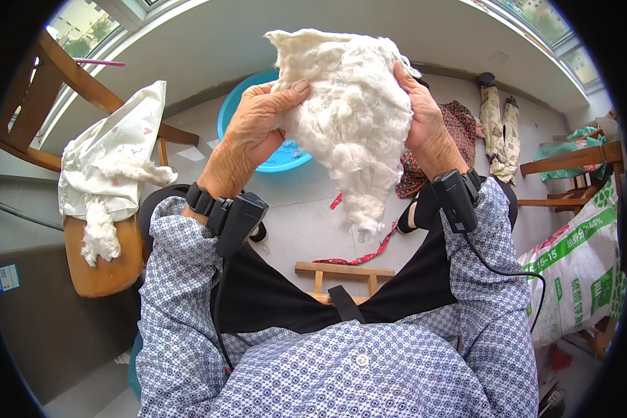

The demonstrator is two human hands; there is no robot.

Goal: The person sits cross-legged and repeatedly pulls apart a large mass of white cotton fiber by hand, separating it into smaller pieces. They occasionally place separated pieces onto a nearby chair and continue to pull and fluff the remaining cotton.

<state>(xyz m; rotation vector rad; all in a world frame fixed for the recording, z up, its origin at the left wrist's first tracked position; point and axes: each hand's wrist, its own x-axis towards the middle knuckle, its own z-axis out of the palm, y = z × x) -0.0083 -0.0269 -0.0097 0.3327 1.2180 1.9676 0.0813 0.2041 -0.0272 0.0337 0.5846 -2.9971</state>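
Between my two hands hangs a large, loose piece of white fibre wadding (350, 109), raised in front of me. Its top edge looks fairly straight, and it narrows to a ragged tuft below. My left hand (264, 117) pinches its left side, thumb on the near face and fingers mostly hidden behind. On the right edge, my right hand (423, 117) holds it with the thumb along the border. Behind the wadding, a blue plastic basin (235, 112) on the floor is partly covered from view; some small pale blue bits lie inside it.
At left, a wooden chair (102, 277) bears a white cloth (99, 151) and wadding tufts (102, 237). A patterned dark red cloth (460, 125) and padded fabric rolls (501, 125) lie on the right floor. A printed woven sack (575, 277) stands at right. Below is a wooden stool frame (345, 269).
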